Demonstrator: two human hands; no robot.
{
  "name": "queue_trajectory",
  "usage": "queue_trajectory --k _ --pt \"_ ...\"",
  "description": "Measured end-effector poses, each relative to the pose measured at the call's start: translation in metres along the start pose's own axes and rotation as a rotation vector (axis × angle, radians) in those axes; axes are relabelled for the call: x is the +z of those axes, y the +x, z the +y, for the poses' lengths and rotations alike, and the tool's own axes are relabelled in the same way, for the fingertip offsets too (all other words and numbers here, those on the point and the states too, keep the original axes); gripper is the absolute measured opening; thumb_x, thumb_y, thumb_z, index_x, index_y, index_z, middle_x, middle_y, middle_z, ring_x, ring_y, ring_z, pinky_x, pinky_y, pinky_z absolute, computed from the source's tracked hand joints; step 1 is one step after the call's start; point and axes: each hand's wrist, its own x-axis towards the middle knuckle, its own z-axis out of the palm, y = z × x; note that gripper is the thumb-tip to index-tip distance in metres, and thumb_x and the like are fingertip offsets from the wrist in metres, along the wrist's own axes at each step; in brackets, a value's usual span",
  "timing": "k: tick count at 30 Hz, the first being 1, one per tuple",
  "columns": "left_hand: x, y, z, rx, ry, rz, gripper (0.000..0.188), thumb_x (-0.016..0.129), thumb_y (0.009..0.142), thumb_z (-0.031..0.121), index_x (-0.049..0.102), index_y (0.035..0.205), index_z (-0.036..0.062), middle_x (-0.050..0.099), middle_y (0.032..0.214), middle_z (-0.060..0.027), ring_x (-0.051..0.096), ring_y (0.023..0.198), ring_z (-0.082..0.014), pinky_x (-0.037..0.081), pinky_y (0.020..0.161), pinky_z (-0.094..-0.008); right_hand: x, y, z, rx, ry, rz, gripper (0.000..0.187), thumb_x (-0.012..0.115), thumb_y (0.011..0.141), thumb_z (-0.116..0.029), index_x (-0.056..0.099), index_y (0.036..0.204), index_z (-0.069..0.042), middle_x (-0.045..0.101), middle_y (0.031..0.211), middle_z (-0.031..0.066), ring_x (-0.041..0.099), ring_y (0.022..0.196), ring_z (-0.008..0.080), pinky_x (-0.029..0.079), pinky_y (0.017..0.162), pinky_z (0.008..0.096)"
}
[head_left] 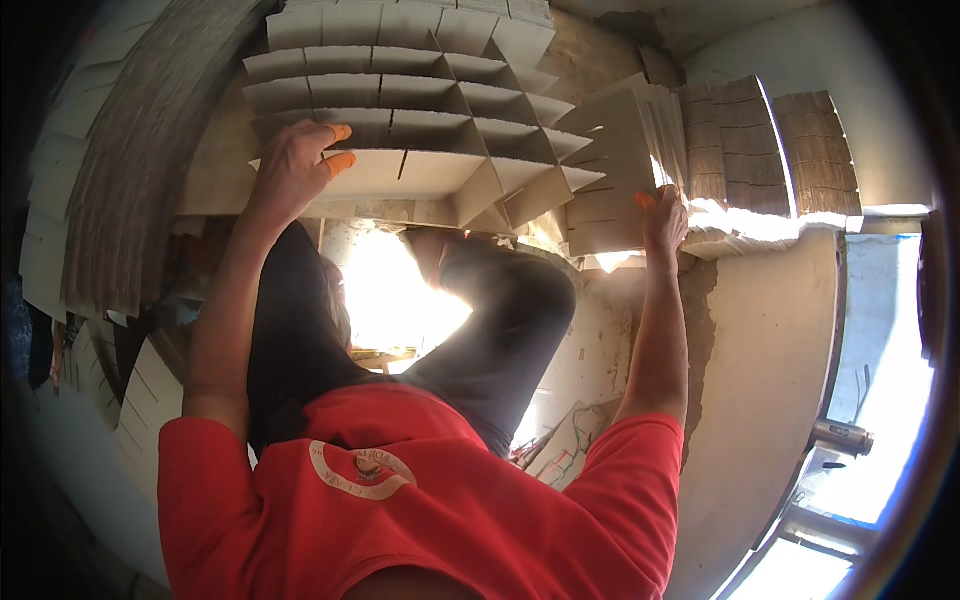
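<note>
A grid of grey cardboard dividers [420, 170], made of slotted strips crossing each other, stands on the work surface in front of me. My left hand [295, 170] is at its near left corner. Orange covers sit on the thumb and a finger, which are apart, with the nearest strip's top edge between them. To the right of the grid, an upright bundle of slotted cardboard sheets [610, 165] leans. My right hand [665, 218] is closed round the bundle's near right edge, an orange cover on its thumb. How many sheets it grips is hidden.
Tall stacks of cardboard strips [135, 160] rise at the left. More stacked strips [745, 145] stand at the back right on a ledge. Bright light glares between my legs. A metal cylinder fitting [842, 437] juts out at the right.
</note>
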Motion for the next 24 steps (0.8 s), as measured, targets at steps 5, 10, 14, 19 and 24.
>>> queue_trajectory --k 5,10,14,19,24 --pt "-0.001 -0.005 -0.007 -0.042 -0.011 -0.012 0.03 0.072 0.074 0.009 0.065 0.1 -0.0038 0.066 0.097 -0.0163 0.061 0.093 -0.0296 0.048 0.082 -0.0348 -0.046 -0.01 -0.043 0.093 0.12 0.245 0.029 0.066 0.083 -0.029 0.055 0.098 -0.006 0.064 0.091 0.018 0.061 0.081 0.038 0.047 0.071 0.0442" --pt "0.003 -0.01 -0.01 0.018 -0.068 0.004 0.022 0.069 0.076 0.006 0.066 0.096 -0.0027 0.066 0.093 -0.0177 0.064 0.086 -0.0294 0.05 0.076 -0.0344 -0.125 -0.009 -0.123 -0.422 0.623 0.708 0.025 0.067 0.081 -0.001 0.057 0.103 -0.002 0.067 0.1 0.0116 0.058 0.062 0.0148 0.048 0.06 0.026" --pt "0.014 -0.009 -0.02 0.114 -0.102 0.046 0.015 0.068 0.076 0.005 0.066 0.089 -0.0016 0.067 0.087 -0.0177 0.065 0.08 -0.0302 0.052 0.07 -0.0354 -0.155 -0.019 -0.184 -0.473 0.76 0.247 0.037 0.07 0.078 -0.001 0.06 0.114 -0.001 0.059 0.075 0.0003 0.046 0.059 0.0046 0.041 0.057 0.0173" --pt "0.014 -0.009 -0.019 0.15 -0.129 0.07 0.013 0.07 0.074 0.005 0.064 0.083 -0.0021 0.067 0.086 -0.0169 0.065 0.078 -0.031 0.052 0.067 -0.0365 -0.136 -0.023 -0.235 -0.553 0.94 -0.117 0.049 0.07 0.076 0.001 0.056 0.123 0.001 0.044 0.065 -0.0082 0.038 0.059 0.0015 0.035 0.056 0.0136" --pt "0.014 -0.01 -0.019 0.145 -0.098 0.054 0.014 0.071 0.073 0.005 0.064 0.083 -0.0015 0.066 0.084 -0.0165 0.065 0.078 -0.0315 0.051 0.066 -0.0369 -0.125 -0.026 -0.259 -0.594 0.815 -0.148 0.05 0.064 0.076 -0.002 0.054 0.125 0.001 0.049 0.061 0.0024 0.044 0.058 0.0057 0.04 0.056 0.0196"
